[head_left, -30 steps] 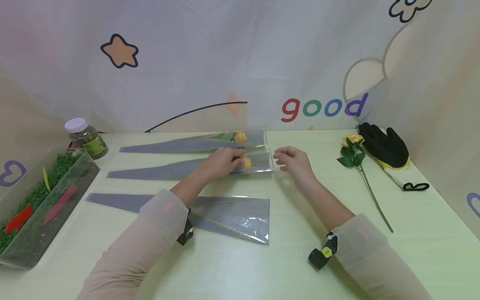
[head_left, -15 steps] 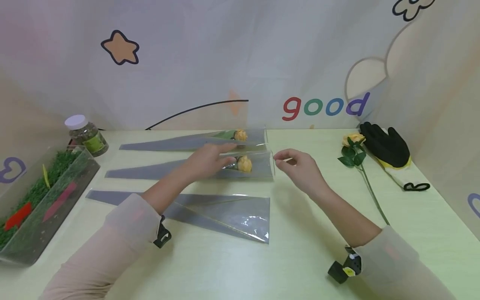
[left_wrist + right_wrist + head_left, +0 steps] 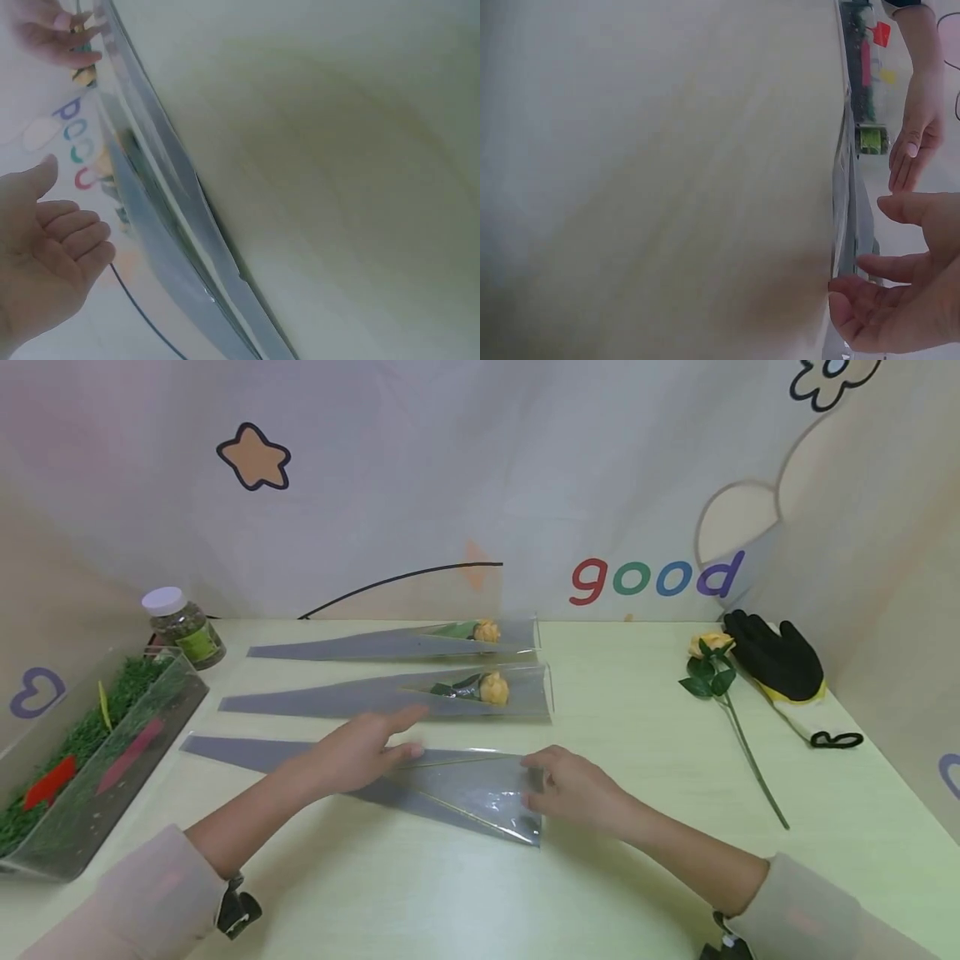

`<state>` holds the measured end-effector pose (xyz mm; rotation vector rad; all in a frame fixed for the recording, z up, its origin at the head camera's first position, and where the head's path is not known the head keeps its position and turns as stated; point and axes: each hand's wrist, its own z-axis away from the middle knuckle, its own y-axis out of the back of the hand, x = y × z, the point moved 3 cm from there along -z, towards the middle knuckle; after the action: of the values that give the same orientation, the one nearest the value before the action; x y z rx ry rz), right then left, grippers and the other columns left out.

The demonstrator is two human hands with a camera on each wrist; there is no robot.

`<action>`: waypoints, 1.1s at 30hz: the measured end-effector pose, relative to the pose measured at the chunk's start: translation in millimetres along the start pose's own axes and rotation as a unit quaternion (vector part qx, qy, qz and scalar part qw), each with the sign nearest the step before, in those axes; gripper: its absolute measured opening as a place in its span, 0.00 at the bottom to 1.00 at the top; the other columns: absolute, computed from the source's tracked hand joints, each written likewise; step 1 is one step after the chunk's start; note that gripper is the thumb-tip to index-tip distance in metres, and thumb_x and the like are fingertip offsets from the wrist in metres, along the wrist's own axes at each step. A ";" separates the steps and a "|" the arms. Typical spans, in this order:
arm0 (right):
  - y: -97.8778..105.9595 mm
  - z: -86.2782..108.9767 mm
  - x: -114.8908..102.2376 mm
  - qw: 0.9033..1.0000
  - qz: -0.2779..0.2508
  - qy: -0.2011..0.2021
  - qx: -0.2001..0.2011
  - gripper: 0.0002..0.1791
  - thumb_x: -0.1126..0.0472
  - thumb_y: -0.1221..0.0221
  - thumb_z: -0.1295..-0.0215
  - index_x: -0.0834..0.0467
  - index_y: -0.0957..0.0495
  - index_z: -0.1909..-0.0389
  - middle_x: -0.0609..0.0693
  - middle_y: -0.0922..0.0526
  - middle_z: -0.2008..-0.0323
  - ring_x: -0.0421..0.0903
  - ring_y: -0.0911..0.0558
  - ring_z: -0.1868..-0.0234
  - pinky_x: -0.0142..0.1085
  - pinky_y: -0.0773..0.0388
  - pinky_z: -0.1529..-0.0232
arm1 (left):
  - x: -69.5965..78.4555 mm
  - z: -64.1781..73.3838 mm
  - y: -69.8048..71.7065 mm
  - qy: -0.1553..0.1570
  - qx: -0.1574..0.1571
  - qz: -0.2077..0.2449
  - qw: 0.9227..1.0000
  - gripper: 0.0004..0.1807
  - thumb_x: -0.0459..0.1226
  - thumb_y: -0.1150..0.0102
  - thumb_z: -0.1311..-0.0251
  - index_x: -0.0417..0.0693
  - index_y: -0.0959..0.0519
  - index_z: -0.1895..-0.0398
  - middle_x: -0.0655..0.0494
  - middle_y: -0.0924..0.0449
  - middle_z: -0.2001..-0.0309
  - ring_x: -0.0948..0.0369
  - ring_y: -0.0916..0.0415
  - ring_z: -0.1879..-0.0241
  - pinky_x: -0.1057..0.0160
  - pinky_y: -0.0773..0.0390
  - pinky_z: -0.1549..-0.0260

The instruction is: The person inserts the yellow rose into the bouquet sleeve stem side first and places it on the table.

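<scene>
Three grey flower sleeves lie on the table, pointing left. The far sleeve point(image 3: 330, 649) and the middle sleeve point(image 3: 322, 695) each have a yellow rose in them. No flower shows in the near sleeve point(image 3: 480, 789). My left hand point(image 3: 358, 753) is above the middle of the near sleeve, thumb apart from the fingers; its palm faces the camera in the left wrist view. My right hand point(image 3: 576, 789) is at that sleeve's wide right end, fingers loosely bent and thumb apart; whether it touches the film is unclear. A loose yellow rose point(image 3: 712, 646) lies to the right.
A black and white work glove point(image 3: 780, 660) lies beside the loose rose. At the left stands a clear box point(image 3: 142, 760) with artificial grass and a red piece. Behind it is a jar point(image 3: 183, 631) with a white lid. A printed cloth backs the table point(image 3: 420, 902).
Both hands have left the middle sleeve and come nearer to the body, over the near sleeve. The left hand has uncovered the middle sleeve's rose, while the sleeves have hardly moved.
</scene>
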<state>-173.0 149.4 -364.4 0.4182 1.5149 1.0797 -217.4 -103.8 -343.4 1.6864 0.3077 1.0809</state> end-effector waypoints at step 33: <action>-13.5 0.3 8.0 0.990 0.133 -0.034 0.038 0.36 0.52 0.29 0.54 0.64 0.27 0.44 0.54 0.29 0.49 0.51 0.32 0.50 0.38 0.29 0.54 | -60.4 71.0 0.1 0.074 -0.144 0.037 0.986 0.36 0.48 0.51 0.35 0.40 0.47 0.30 0.38 0.63 0.29 0.39 0.71 0.32 0.31 0.70 0.44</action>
<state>-170.8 148.8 -379.9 0.7174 1.4714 1.2034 -196.0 -188.5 -375.8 1.3729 0.1743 1.2455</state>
